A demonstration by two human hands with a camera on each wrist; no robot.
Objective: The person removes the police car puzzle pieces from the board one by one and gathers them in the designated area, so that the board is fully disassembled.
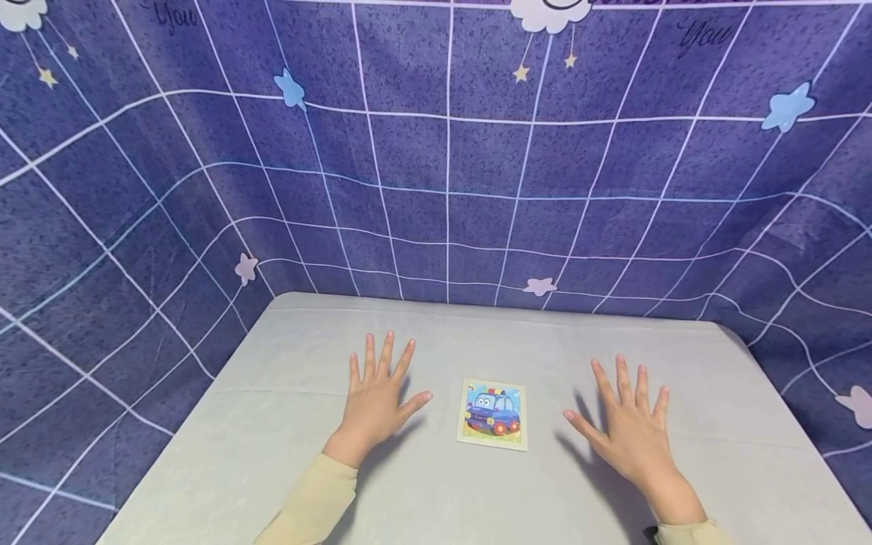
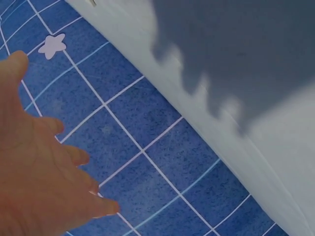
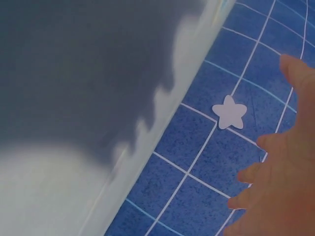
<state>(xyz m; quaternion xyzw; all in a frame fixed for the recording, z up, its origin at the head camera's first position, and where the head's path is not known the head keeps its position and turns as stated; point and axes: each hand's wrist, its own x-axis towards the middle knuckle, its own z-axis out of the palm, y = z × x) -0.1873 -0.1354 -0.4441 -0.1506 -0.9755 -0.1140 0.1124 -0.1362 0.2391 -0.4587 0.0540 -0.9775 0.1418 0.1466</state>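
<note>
A square picture puzzle [image 1: 493, 415] with a cartoon blue police car and a pale border lies flat on the table, between the two hands in the head view. To its left, my left hand [image 1: 378, 405] is held palm down with fingers spread, holding nothing. My right hand [image 1: 632, 435], on the other side, is spread in the same way with nothing in it. Both hands cast shadows on the cloth. In the left wrist view the left hand [image 2: 44, 162] shows at the left edge; the right hand [image 3: 280, 167] fills the right side of its own wrist view.
A light grey cloth covers the table [image 1: 436, 499]. Blue-purple curtains [image 1: 490, 166] with white grid lines, stars and clouds hang behind it and along both sides. Pale sleeves [image 1: 309, 499] cover the forearms.
</note>
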